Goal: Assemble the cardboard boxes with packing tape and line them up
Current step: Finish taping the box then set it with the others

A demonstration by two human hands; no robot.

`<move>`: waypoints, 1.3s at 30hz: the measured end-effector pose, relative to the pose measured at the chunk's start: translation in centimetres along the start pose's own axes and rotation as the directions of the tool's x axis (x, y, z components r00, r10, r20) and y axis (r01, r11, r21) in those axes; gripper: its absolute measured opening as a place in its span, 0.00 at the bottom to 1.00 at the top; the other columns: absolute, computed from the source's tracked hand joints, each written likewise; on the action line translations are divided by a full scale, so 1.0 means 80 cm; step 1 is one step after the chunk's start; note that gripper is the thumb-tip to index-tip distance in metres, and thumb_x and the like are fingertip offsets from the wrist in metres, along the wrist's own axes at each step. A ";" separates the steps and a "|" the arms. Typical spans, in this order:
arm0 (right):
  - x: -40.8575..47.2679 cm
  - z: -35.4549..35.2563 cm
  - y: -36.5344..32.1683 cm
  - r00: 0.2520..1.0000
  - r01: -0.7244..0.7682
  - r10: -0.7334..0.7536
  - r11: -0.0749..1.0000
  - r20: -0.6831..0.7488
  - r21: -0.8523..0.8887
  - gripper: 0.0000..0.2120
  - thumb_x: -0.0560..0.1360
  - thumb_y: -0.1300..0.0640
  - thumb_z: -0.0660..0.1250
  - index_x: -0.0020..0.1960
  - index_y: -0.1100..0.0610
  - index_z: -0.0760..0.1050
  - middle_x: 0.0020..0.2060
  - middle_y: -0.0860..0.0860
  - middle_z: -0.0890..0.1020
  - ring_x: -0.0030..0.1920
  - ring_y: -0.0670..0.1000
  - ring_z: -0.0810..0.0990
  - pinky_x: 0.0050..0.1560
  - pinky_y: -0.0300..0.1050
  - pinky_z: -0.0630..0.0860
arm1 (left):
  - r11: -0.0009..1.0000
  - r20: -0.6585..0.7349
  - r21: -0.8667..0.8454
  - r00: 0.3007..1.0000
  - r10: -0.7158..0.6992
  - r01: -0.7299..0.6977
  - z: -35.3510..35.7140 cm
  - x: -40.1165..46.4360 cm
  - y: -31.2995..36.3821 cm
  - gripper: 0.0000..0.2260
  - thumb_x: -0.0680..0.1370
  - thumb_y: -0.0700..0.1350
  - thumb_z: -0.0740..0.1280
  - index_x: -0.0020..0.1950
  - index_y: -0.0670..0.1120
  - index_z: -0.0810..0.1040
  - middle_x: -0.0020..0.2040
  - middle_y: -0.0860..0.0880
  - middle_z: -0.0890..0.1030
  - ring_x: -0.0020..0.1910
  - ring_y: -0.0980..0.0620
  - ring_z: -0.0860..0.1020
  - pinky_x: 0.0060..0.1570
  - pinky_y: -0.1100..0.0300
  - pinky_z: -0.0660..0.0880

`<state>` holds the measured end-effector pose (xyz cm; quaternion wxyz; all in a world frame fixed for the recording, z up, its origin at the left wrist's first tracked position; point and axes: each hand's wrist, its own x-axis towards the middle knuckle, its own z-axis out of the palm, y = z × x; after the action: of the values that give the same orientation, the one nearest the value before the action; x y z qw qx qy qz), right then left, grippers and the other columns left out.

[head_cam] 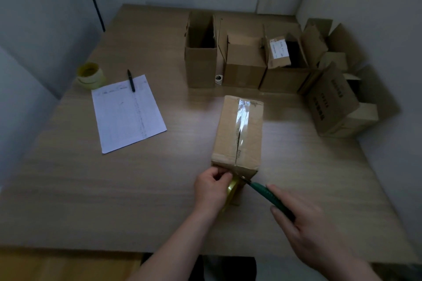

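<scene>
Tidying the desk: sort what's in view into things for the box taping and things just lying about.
For the job:
- taped box
- tape roll in left hand
- green-handled cutter in right hand
- open boxes

Lying about:
- paper sheet
- pen
- spare tape roll

your box (238, 130) lies on its side on the table, mid-right, a strip of clear tape (243, 113) shining along its top seam. the yellowish tape roll (233, 188) sits against its near end. four open boxes (245, 61) stand in a row at the back; more open boxes (331, 100) crowd the right edge.
</scene>
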<state>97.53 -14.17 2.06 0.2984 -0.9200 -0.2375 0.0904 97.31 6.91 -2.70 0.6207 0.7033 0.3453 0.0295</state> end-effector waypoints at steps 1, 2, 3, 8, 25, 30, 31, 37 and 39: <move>0.001 0.004 -0.001 1.000 0.002 -0.002 1.000 -0.002 -0.026 0.23 0.75 0.46 0.64 0.70 0.43 0.71 0.53 0.43 0.82 0.50 0.47 0.82 0.48 0.47 0.80 | 1.000 0.002 0.007 1.000 0.005 -0.005 0.000 -0.001 0.000 0.04 0.75 0.41 0.72 0.41 0.50 0.82 0.38 0.52 0.83 0.38 0.55 0.79 0.40 0.63 0.75; 0.001 0.008 -0.003 1.000 -0.008 0.008 0.999 -0.007 -0.047 0.23 0.75 0.46 0.64 0.70 0.43 0.71 0.52 0.44 0.82 0.50 0.48 0.82 0.46 0.50 0.80 | 1.000 0.003 0.013 1.000 0.008 -0.008 -0.001 -0.001 0.000 0.04 0.75 0.42 0.72 0.41 0.49 0.83 0.38 0.51 0.83 0.39 0.54 0.79 0.42 0.61 0.75; 0.002 0.009 -0.005 1.000 -0.019 0.018 0.998 -0.017 -0.061 0.23 0.75 0.46 0.64 0.70 0.43 0.71 0.51 0.44 0.82 0.49 0.49 0.82 0.45 0.52 0.80 | 1.000 -0.004 0.023 1.000 0.009 -0.009 -0.002 -0.001 0.000 0.03 0.75 0.42 0.72 0.42 0.49 0.83 0.39 0.50 0.84 0.40 0.54 0.80 0.42 0.59 0.76; 0.007 0.012 -0.018 1.000 -0.008 0.005 0.986 -0.020 -0.164 0.21 0.76 0.51 0.67 0.69 0.44 0.73 0.43 0.45 0.79 0.40 0.52 0.80 0.35 0.53 0.78 | 0.996 -0.043 0.087 0.999 -0.002 0.006 0.001 -0.001 0.002 0.03 0.75 0.45 0.72 0.44 0.47 0.84 0.40 0.50 0.84 0.41 0.53 0.80 0.43 0.58 0.76; 0.000 0.040 0.172 0.797 -0.593 0.603 0.768 -0.040 -0.244 0.28 0.74 0.55 0.67 0.73 0.54 0.66 0.55 0.64 0.77 0.54 0.64 0.77 0.52 0.55 0.75 | 0.979 -0.125 0.202 0.992 0.020 0.006 0.005 -0.011 0.015 0.04 0.74 0.46 0.71 0.40 0.48 0.83 0.35 0.55 0.81 0.34 0.58 0.76 0.31 0.66 0.67; 0.075 0.018 0.059 0.973 -0.133 0.090 0.972 -0.214 -0.196 0.29 0.77 0.43 0.66 0.75 0.51 0.67 0.75 0.58 0.64 0.73 0.59 0.63 0.69 0.61 0.65 | 0.984 -0.164 0.176 0.986 0.014 0.016 0.011 -0.010 0.014 0.04 0.73 0.45 0.72 0.37 0.49 0.82 0.33 0.55 0.80 0.33 0.58 0.76 0.31 0.66 0.67; 0.091 0.018 0.028 0.974 0.042 -0.090 0.974 -0.209 -0.224 0.30 0.76 0.41 0.66 0.74 0.51 0.68 0.75 0.57 0.64 0.75 0.58 0.62 0.70 0.60 0.63 | 0.987 -0.170 0.162 0.985 0.009 0.019 0.013 -0.010 0.013 0.04 0.73 0.45 0.72 0.38 0.49 0.82 0.33 0.55 0.81 0.34 0.57 0.77 0.32 0.64 0.68; 0.151 0.051 -0.009 0.951 0.298 -0.310 0.924 -0.015 -0.238 0.27 0.71 0.39 0.63 0.63 0.53 0.78 0.69 0.57 0.73 0.71 0.59 0.68 0.62 0.60 0.75 | 0.978 -0.168 0.204 0.986 -0.003 0.038 0.014 -0.009 0.019 0.03 0.74 0.46 0.71 0.42 0.49 0.84 0.37 0.54 0.83 0.39 0.52 0.80 0.36 0.63 0.68; 0.153 0.053 -0.001 0.935 0.333 -0.354 0.899 -0.023 -0.284 0.25 0.72 0.41 0.64 0.62 0.54 0.79 0.67 0.59 0.74 0.69 0.61 0.69 0.59 0.58 0.77 | 0.929 -0.184 0.351 0.982 -0.049 0.113 0.012 -0.011 0.016 0.05 0.74 0.48 0.69 0.45 0.49 0.83 0.42 0.51 0.84 0.44 0.48 0.80 0.39 0.62 0.68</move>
<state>106.84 -5.97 -1.59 0.1875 -0.8988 -0.3951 -0.0317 97.67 5.67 -1.47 0.4498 0.7849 0.4261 0.0006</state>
